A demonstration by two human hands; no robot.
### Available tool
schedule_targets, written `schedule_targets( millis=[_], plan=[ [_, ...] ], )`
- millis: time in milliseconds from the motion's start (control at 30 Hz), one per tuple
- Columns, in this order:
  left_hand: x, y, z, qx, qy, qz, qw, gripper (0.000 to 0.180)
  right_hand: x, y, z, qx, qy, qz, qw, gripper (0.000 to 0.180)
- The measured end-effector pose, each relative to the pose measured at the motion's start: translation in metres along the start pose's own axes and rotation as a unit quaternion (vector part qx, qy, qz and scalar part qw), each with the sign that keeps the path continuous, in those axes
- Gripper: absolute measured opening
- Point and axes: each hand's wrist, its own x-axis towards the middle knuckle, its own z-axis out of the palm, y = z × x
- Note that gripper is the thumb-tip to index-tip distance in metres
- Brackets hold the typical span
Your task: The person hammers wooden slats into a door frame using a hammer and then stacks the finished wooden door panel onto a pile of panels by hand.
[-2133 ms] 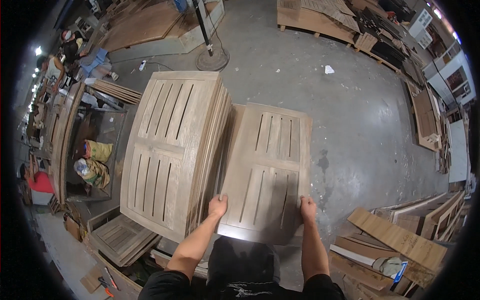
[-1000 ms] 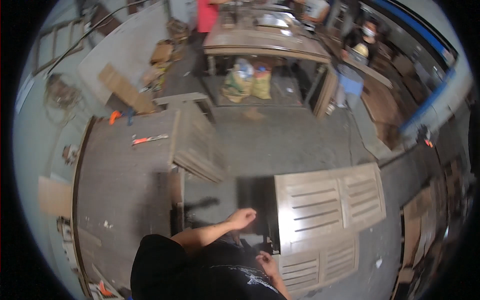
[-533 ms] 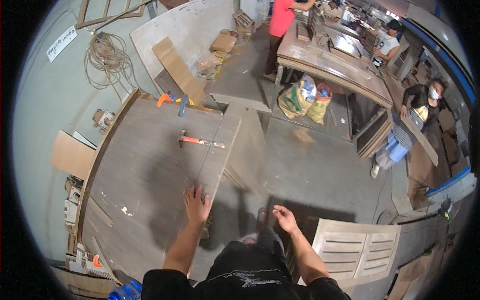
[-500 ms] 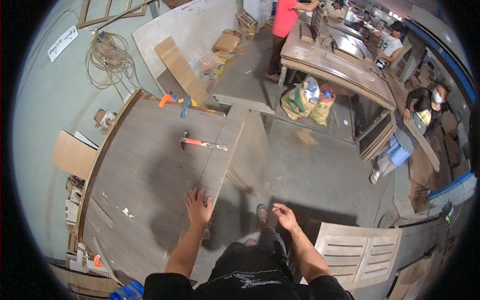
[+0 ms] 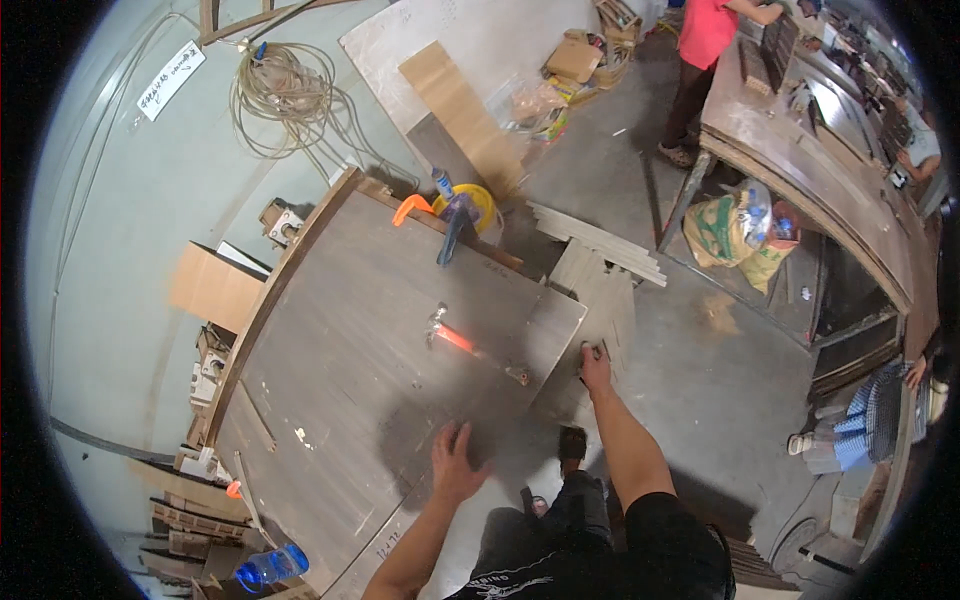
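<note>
My left hand (image 5: pixel 460 466) is open over the near right edge of a brown wooden worktable (image 5: pixel 330 330), fingers spread. Whether its palm presses on the surface is hard to tell. Past its fingertips lies a claw hammer (image 5: pixel 457 339) with a red-orange handle, flat on the tabletop. My right hand (image 5: pixel 597 368) is stretched forward beyond the table's right edge, in front of grey-brown boards (image 5: pixel 600 290). Its fingers are curled closed, and whatever they may hold is hidden.
A dark clamp (image 5: pixel 456 232) and an orange clamp (image 5: pixel 411 208) sit on the table's far edge, by a yellow bucket (image 5: pixel 484 201). A blue water bottle (image 5: pixel 272 567) is at the near left. Sacks (image 5: pixel 716 232) stand under another bench; a person in pink (image 5: pixel 706 36) works there.
The view has swung to the right and my body has moved along the table. My right hand has reached forward to the boards. My left hand stays over the table edge.
</note>
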Motion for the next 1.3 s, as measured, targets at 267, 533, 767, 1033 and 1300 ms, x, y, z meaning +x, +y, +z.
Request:
schedule_targets(
  millis=[267,533,767,1033,1300],
  plan=[
    [0.149,0.087,0.023,0.018,0.031,0.109,0.993,0.053,-0.017,-0.004,-0.012,-0.036,0.06,0.003,0.998,0.066],
    [0.197,0.078,0.021,0.029,0.135,0.126,0.982,0.054,-0.106,-0.008,-0.094,-0.056,0.044,0.087,0.994,0.06],
    [0.113,0.211,0.132,-0.252,-0.203,0.101,0.941,0.069,-0.209,-0.014,-0.117,0.002,-0.133,0.045,0.99,0.047],
    [0.068,0.198,0.131,-0.227,-0.178,-0.063,0.955,0.049,-0.273,0.161,-0.17,-0.281,-0.339,-0.262,0.859,0.055],
    [-0.001,0.191,-0.057,-0.416,-0.1,0.04,0.903,0.048,-0.291,0.109,-0.112,0.17,-0.345,0.281,0.88,0.063]
  ],
)
